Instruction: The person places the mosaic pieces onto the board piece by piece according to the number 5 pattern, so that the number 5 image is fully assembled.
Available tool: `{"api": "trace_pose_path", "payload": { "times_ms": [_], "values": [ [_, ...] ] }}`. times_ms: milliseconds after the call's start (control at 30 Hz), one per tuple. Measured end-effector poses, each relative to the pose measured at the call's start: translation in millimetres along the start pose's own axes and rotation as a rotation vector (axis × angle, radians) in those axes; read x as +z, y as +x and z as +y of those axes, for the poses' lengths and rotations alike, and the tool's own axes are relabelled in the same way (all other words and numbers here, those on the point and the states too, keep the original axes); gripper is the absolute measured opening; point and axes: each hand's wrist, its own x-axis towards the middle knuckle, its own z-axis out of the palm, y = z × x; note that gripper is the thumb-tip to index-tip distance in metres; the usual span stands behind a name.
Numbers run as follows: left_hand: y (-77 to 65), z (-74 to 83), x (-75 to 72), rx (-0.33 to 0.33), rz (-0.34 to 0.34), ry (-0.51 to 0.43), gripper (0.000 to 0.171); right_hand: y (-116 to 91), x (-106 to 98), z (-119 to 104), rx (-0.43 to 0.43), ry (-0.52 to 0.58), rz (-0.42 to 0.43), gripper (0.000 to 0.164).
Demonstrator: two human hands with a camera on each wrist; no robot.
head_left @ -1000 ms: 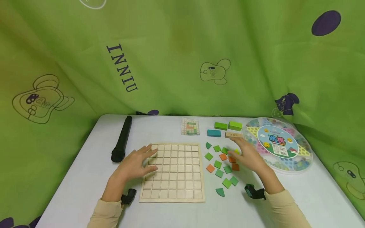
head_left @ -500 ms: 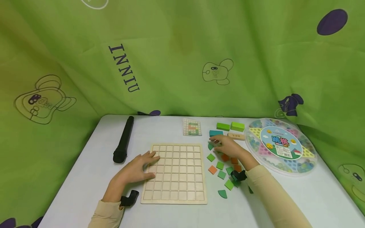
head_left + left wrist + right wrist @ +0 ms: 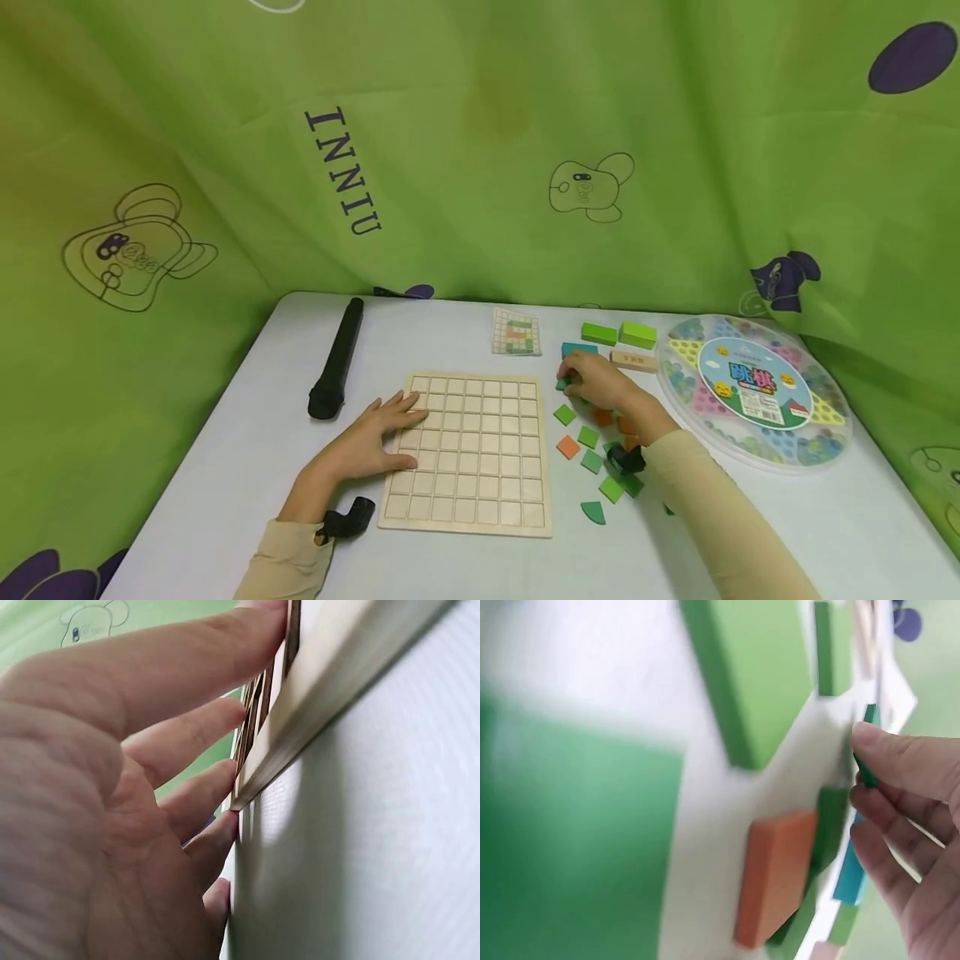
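In the head view, my left hand [image 3: 369, 443] rests on the left edge of a pale wooden grid board [image 3: 480, 454], its fingers straight and spread. The left wrist view shows the fingertips right at the board's rim [image 3: 277, 750]. Beyond the board's top right corner, my right hand [image 3: 600, 387] pinches a dark green quarter-circle tile [image 3: 866, 769] between thumb and fingers. Around that hand lie loose flat tiles, such as an orange square [image 3: 567, 447] and a green square [image 3: 565, 414]. A second green quarter-circle tile [image 3: 593, 512] lies nearer the front. The right forearm hides some tiles.
A black microphone [image 3: 336, 362] lies at the left. Behind the board is a pattern card [image 3: 516, 332]. Blue [image 3: 579, 348], green [image 3: 637, 335] and plain wood [image 3: 633, 361] blocks lie at the back right, beside a round Chinese checkers box [image 3: 753, 383]. A green curtain [image 3: 465, 208] hangs behind.
My right hand has moved left from near the wood block to the quarter-circle tile and now pinches it. The left hand stays on the board's edge. The head view has shifted slightly.
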Motion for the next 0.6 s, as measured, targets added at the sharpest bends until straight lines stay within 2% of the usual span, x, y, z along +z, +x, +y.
{"api": "trace_pose_path", "payload": {
  "times_ms": [100, 233, 400, 600],
  "values": [
    [-2.4, -1.7, 0.8, 0.006, 0.005, -0.018, 0.076, -3.2, 4.4, -12.4, -0.015, 0.046, 0.078, 0.019],
    [-5.2, -4.9, 0.8, 0.011, 0.021, -0.026, 0.076, 2.1, 12.9, -45.7, -0.047, 0.127, 0.129, 0.018],
    [-4.8, -6.7, 1.4, 0.009, 0.022, -0.031, 0.076, 22.1, 30.6, -85.0, -0.101, 0.163, 0.061, 0.022],
    [-1.5, -5.4, 3.3, 0.012, 0.009, -0.05, 0.075, 48.5, 51.1, -108.9, -0.173, 0.134, -0.033, 0.02]
  ]
}}
